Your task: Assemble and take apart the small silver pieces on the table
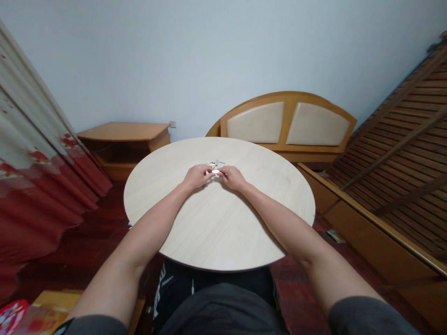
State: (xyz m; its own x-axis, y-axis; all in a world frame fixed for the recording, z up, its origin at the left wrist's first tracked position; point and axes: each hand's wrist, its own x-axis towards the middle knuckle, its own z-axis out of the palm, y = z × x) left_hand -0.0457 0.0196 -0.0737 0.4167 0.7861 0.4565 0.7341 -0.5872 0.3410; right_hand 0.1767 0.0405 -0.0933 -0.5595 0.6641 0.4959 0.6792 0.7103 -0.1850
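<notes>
Both of my hands meet over the far half of a pale round table (216,232). Between their fingertips is a small white object (215,171), too small to name. My left hand (197,177) grips it from the left with thumb and fingers pinched. From the right, my right hand (231,177) pinches its other side. Just beyond the fingers, small grey and yellowish pieces (219,162) lie on the tabletop; they look like keys or metal parts, but I cannot tell. Something small and dark shows beneath my left hand.
A wooden cabinet (129,131) stands behind the table on the left, and a headboard (289,100) on the right. A bed frame side (370,218) runs along the right, near slatted panels (401,153). Red and white curtains (45,186) hang at left.
</notes>
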